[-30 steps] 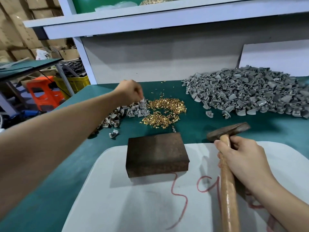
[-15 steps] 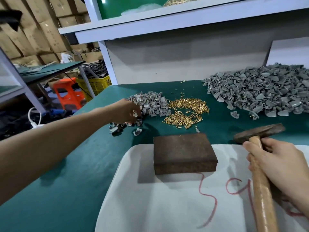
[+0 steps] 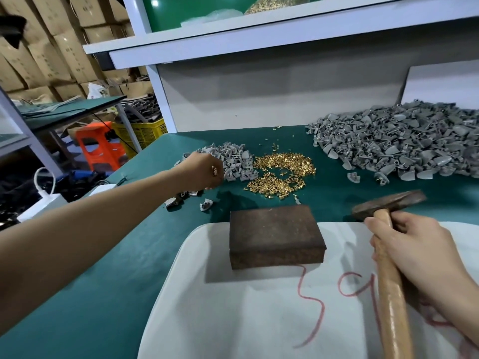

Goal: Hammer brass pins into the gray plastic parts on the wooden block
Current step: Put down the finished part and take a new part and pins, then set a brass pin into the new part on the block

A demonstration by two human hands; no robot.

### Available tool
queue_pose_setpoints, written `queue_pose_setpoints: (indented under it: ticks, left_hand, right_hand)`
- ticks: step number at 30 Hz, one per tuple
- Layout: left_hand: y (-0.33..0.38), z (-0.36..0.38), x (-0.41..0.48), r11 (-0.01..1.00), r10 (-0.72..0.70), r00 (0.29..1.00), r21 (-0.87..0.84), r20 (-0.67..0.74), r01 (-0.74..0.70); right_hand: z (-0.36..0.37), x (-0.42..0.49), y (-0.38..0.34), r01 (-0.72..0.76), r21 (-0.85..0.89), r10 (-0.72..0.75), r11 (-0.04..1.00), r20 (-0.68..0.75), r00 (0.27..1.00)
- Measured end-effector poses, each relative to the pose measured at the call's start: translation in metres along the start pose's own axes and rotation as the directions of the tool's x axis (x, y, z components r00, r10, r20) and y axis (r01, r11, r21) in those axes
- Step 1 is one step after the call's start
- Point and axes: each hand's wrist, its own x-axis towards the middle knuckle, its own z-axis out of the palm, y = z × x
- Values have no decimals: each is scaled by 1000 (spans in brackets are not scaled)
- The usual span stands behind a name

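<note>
A dark wooden block lies bare on a white cloth. Behind it is a scatter of brass pins, with a small heap of grey plastic parts to its left. My left hand hovers over the near left end of that heap with its fingers curled. A brass glint shows at its fingertips, and the rest of what it holds is hidden. My right hand grips the wooden handle of a hammer, whose head rests on the table right of the block.
A large heap of grey parts fills the back right of the green table. A few loose grey parts lie near the block's left corner. A white shelf overhangs the back. An orange stool and a yellow crate stand beyond the left edge.
My left hand has drawn back from beside the brass pins toward the near left end of the small grey heap. My right hand still holds the hammer in place.
</note>
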Motion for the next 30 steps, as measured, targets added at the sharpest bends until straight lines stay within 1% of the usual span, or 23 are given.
queue_pose_setpoints:
  ticks: [2, 4, 5, 7, 9, 12, 14, 17, 18, 20, 22, 23, 24, 26, 27, 28, 29, 30]
  left_hand:
    - [8, -9, -4, 990, -4, 1000, -144, 21, 7]
    - [23, -18, -14, 970, 64, 997, -238, 36, -54]
    - [31, -21, -20, 961, 113, 993, -258, 39, -99]
    - [44, -24, -33, 954, 198, 979, -239, 53, -180]
    - [50, -23, -43, 951, 242, 966, -216, 86, -219]
    - [56, -25, -53, 925, 306, 949, -261, 79, -276]
    - [60, -27, -61, 896, 394, 918, -246, 57, -369]
    - [69, -25, -72, 844, 523, 849, -180, 73, -505]
    - [70, -24, -75, 826, 558, 826, -150, 79, -544]
    - [71, -22, -80, 797, 603, 794, -99, 74, -596]
    - [69, -23, -85, 805, 592, 803, -90, 64, -586]
    - [68, -24, -88, 815, 578, 814, -96, 56, -571]
    - [66, -25, -91, 822, 565, 824, -116, 38, -558]
    - [66, -28, -99, 813, 537, 842, -234, -55, -534]
    - [67, -31, -104, 783, 504, 855, -353, -122, -512]
    - [69, -34, -109, 722, 451, 874, -501, -184, -478]
    - [73, -36, -114, 621, 388, 892, -649, -232, -440]
    - [77, -38, -119, 497, 326, 908, -769, -263, -401]
  right_hand:
    - [0, 0, 0, -5, 4, 5, 1000, -1, 1000]
    - [0, 0, 0, -10, 5, 10, 1000, 1, 1000]
    - [0, 0, -1, -11, 4, 11, 1000, 2, 1000]
    - [0, 0, 0, -15, 6, 15, 1000, 10, 1000]
    - [0, 0, 1, -11, 10, 10, 1000, 16, 1000]
    - [-1, 0, 1, -12, 18, 12, 1000, 17, 1000]
    - [-1, -1, 2, -20, 24, 19, 1000, 20, 1000]
    - [-2, 0, 0, -18, 7, 18, 1000, 24, 1000]
    - [-3, 0, -2, -1, -39, 2, 999, 24, 1000]
    - [-9, 1, -5, 43, -231, -39, 972, 19, 999]
    - [-15, 0, -7, 65, -485, -55, 872, 34, 998]
    - [-17, -1, -8, 63, -586, -43, 808, 47, 998]
    - [-20, -3, -9, 61, -647, -23, 760, 66, 998]
    - [-28, -5, -14, 82, -686, -15, 723, 103, 995]
    - [-32, -7, -20, 114, -660, -54, 743, 110, 992]
    - [-36, -9, -29, 168, -588, -130, 791, 107, 986]
    - [-38, -13, -42, 243, -471, -224, 848, 96, 970]
    - [-38, -18, -58, 331, -319, -319, 888, 92, 943]
